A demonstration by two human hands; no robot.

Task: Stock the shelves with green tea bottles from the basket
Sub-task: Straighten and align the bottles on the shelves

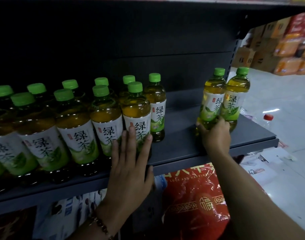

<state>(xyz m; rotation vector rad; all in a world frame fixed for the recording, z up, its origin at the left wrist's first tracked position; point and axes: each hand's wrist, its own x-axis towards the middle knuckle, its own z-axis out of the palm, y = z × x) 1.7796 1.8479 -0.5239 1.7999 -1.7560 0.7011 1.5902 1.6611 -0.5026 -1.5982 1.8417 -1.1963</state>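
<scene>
A dark grey shelf [183, 135] runs across the view, carrying green tea bottles with green caps and white-and-green labels. On the left part of the shelf the bottles stand upright in two rows, a near row and a far row, packed touching one another and reaching from the left edge to about the middle. The left hand [129, 170] lies flat against the rightmost bottle of the near row [136, 116], its fingers [132, 137] straight and close together, pressed on the label, with the thumb resting at the shelf's front edge; a beaded bracelet [100, 226] circles that wrist. Just right of it and farther back stands a single bottle [157, 108], the end of the far row. A bare stretch of shelf lies between this group and the right end. There the right hand [215, 134] grips the lower part of a pair of bottles [222, 99] that stand side by side and touch each other, upright, near the shelf's right edge; its fingers curl round the base of the left one of the pair, and whether they also reach the right one cannot be told. Below the shelf sits a red plastic-wrapped package [195, 205] with gold lettering. Far right, stacked cartons and orange packs [286, 49] stand on a pale floor. A clear bottle with a red cap [268, 118] shows beyond the shelf's right end.
</scene>
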